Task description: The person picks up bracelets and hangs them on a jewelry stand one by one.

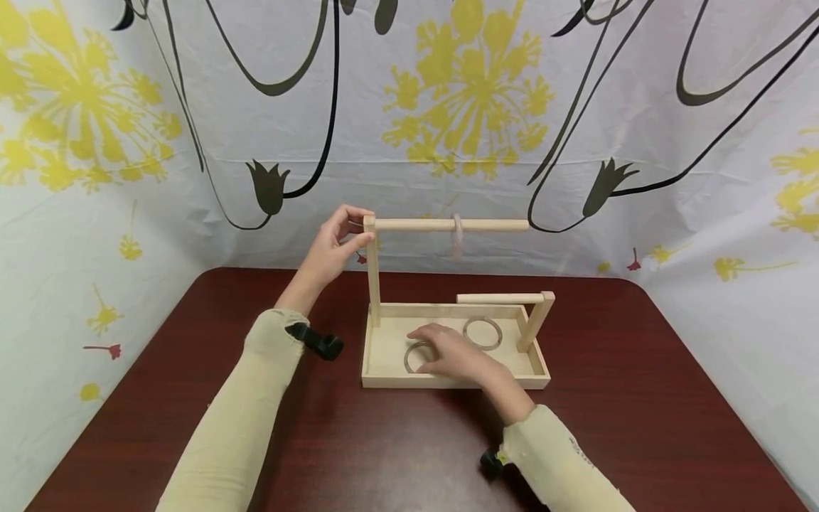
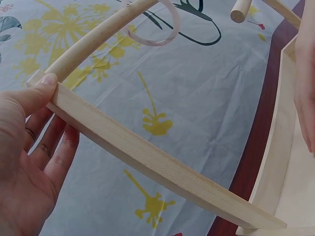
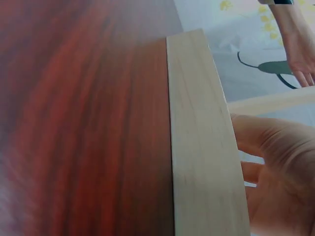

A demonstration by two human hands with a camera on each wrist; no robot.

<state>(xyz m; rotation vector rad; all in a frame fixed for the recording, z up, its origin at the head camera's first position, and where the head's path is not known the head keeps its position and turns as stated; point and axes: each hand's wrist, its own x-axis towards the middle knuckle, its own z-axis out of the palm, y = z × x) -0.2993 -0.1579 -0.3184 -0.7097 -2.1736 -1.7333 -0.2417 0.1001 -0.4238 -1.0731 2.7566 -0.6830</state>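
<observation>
A pale wooden bracelet stand has a tray base [image 1: 416, 382], a tall post [image 1: 374, 277] and a long upper rod [image 1: 493, 225]. At the top of that post my left hand [image 1: 333, 242] grips the wood, thumb on one side and fingers behind, as the left wrist view shows. My right hand [image 1: 451, 353] is down in the tray, thumb and fingers spread apart across a thin bangle [image 1: 407, 358] that it partly covers. In the right wrist view the tray wall hides the fingertips. A second bangle [image 1: 483, 348] lies in the tray; another bangle [image 1: 457, 238] hangs on the upper rod.
A shorter rod [image 1: 499, 299] on a low post [image 1: 536, 323] rises at the tray's right end. The stand rests on a dark red-brown table [image 1: 333, 441]. Behind it hangs a white curtain [image 1: 358, 142] printed with flowers. Each sleeved wrist wears a black camera.
</observation>
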